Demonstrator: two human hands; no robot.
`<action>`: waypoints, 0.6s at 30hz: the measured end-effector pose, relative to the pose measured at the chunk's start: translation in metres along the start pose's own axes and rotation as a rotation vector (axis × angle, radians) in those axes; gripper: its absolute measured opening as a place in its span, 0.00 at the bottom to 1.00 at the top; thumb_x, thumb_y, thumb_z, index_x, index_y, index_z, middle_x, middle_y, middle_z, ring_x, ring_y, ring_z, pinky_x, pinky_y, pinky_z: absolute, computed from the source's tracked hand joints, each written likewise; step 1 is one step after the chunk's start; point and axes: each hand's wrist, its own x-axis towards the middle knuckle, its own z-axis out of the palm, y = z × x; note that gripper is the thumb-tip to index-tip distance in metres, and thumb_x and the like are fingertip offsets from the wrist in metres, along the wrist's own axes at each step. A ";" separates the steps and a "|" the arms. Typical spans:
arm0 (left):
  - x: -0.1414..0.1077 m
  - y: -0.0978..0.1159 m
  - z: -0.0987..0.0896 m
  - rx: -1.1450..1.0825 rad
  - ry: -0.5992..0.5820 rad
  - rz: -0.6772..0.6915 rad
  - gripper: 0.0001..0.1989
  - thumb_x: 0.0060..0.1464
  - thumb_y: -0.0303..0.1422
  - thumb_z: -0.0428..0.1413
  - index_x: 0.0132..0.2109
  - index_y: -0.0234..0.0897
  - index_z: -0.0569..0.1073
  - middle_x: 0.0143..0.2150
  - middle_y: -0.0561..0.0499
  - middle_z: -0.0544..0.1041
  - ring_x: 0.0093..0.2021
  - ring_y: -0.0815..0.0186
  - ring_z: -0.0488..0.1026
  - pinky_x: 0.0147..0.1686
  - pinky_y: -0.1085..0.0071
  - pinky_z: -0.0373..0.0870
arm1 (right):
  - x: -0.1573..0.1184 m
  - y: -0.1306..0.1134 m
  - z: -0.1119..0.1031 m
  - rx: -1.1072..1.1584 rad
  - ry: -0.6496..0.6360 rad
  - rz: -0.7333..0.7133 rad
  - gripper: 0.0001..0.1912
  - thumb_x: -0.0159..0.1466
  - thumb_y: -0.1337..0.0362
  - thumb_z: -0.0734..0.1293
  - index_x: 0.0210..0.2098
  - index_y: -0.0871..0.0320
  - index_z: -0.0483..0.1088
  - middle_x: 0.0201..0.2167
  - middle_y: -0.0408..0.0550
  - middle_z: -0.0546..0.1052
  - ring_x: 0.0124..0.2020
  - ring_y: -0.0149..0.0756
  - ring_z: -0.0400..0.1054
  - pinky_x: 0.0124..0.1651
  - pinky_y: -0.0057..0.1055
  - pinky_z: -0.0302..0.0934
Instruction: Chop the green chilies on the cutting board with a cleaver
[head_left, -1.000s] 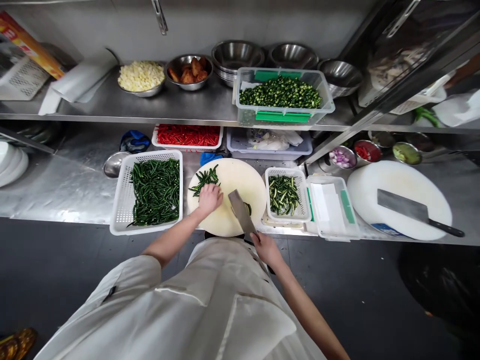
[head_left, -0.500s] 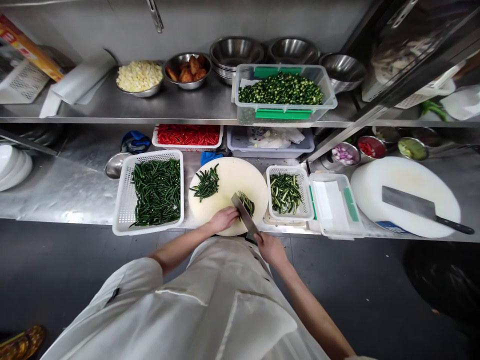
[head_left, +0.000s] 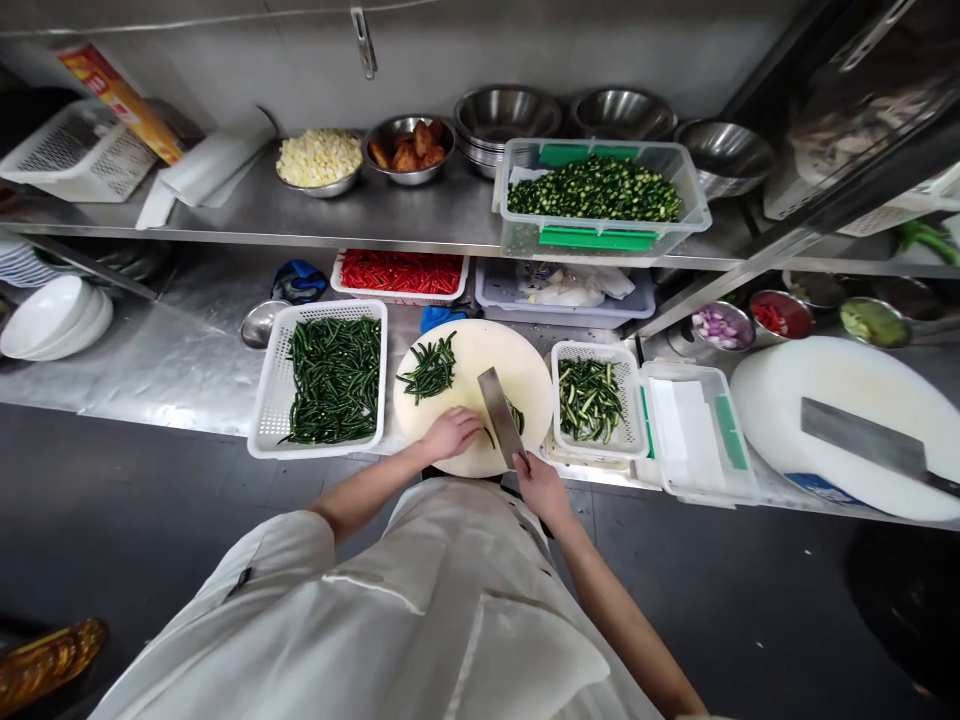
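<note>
My right hand [head_left: 544,488] grips the handle of a cleaver [head_left: 501,412], its blade tilted flat-side up over the right part of the round white cutting board [head_left: 480,350]. My left hand [head_left: 454,433] is left of the blade, fingers drawn together on a thin green chili [head_left: 490,438] at their tips. Cut green chilies [head_left: 516,415] lie partly hidden behind the blade. A small pile of whole green chilies [head_left: 429,366] rests at the board's upper left. Left of the board, a white basket [head_left: 264,400] holds many more; on the right, a smaller basket [head_left: 636,400] holds split ones.
A lidded-style clear box [head_left: 694,450] with green clips stands right of the small basket. Another cleaver [head_left: 862,438] lies on a thick white board [head_left: 765,390]. Above, a steel shelf [head_left: 300,225] carries bowls and a tub of chopped greens [head_left: 600,195]. Red chilies [head_left: 401,272] sit beneath it.
The cleaver has shifted right, away from my left fingertips, and its blade now leans flatter. My left hand has drawn slightly apart from it. The whole view has shifted a little.
</note>
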 end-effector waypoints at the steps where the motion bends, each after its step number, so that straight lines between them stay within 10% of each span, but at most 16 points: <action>1: -0.002 -0.007 -0.010 0.084 0.067 -0.108 0.12 0.72 0.36 0.52 0.52 0.40 0.79 0.51 0.43 0.79 0.52 0.55 0.74 0.54 0.56 0.72 | -0.006 0.005 0.001 0.008 -0.006 -0.018 0.22 0.78 0.54 0.54 0.44 0.57 0.76 0.43 0.56 0.83 0.44 0.44 0.77 0.43 0.31 0.57; 6: -0.010 -0.041 -0.050 0.403 0.209 -0.519 0.13 0.69 0.39 0.57 0.55 0.39 0.78 0.50 0.39 0.75 0.54 0.47 0.69 0.52 0.52 0.67 | -0.037 0.044 0.010 0.016 -0.177 -0.106 0.23 0.77 0.52 0.54 0.37 0.55 0.75 0.36 0.53 0.83 0.40 0.44 0.77 0.40 0.32 0.56; 18: -0.010 -0.031 -0.049 0.352 0.105 -0.356 0.12 0.71 0.35 0.54 0.56 0.44 0.79 0.51 0.42 0.74 0.53 0.52 0.70 0.53 0.55 0.69 | -0.028 0.038 -0.005 -0.098 -0.111 0.054 0.21 0.78 0.54 0.55 0.44 0.57 0.77 0.42 0.56 0.84 0.45 0.45 0.78 0.42 0.32 0.57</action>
